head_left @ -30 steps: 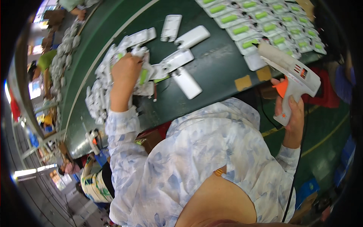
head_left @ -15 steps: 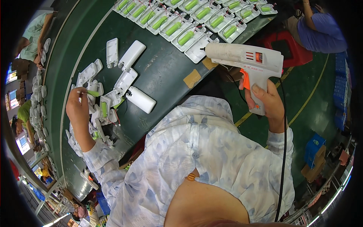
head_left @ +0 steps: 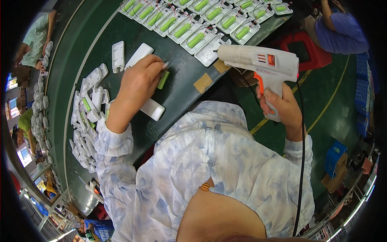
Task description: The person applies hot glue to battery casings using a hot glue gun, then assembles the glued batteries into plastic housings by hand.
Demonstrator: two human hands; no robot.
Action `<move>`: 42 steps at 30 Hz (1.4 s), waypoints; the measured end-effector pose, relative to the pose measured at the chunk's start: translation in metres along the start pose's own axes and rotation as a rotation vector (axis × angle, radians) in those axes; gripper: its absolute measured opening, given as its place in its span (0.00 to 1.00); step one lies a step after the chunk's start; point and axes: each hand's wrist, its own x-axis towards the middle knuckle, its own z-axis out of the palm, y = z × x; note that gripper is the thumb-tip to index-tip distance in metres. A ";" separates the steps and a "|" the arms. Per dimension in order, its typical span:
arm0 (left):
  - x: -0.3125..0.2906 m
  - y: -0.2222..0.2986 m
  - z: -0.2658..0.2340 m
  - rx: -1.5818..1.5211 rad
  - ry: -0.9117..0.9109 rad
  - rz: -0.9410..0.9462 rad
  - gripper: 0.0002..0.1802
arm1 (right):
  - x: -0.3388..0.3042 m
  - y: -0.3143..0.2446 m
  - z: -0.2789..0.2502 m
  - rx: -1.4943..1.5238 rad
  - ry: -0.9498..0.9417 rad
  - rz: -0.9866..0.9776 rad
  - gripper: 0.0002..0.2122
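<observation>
My right hand [head_left: 287,105] is wrapped around the handle of a white glue gun [head_left: 258,58] with an orange trigger. Its nozzle points left, close to a white plastic shell [head_left: 209,53] that has no green cell in it. Over the bench, the fingers of my left hand [head_left: 137,85] are pinched together at the end of a green battery cell [head_left: 163,80], which hangs tilted below the fingertips. Partly behind that hand lie white covers [head_left: 153,109]. Farther left, a heap of white shells [head_left: 84,141] holds a few green cells among it.
Rows of white shells with green cells and thin wires [head_left: 183,30] fill the far side of the dark bench [head_left: 177,90]. Brown cardboard pieces [head_left: 202,83] lie by its edge. A black cord [head_left: 303,161] hangs from the gun. Co-workers sit at far left and far right [head_left: 340,32].
My left hand has moved right from the heap across the bench, carrying the green cell toward the rows. The right hand and glue gun have hardly moved.
</observation>
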 end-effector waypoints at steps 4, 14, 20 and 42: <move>-0.005 0.021 0.009 -0.204 -0.028 -0.224 0.23 | 0.001 0.008 -0.005 0.045 -0.009 -0.025 0.19; -0.007 0.031 0.044 0.352 0.032 0.015 0.14 | 0.001 0.012 -0.006 0.134 -0.056 -0.093 0.23; 0.020 0.027 0.030 -0.072 0.114 -0.098 0.06 | 0.002 0.017 -0.005 0.167 -0.046 -0.073 0.23; 0.106 0.038 0.083 0.170 0.326 0.099 0.09 | -0.010 0.026 -0.012 0.257 -0.021 -0.108 0.21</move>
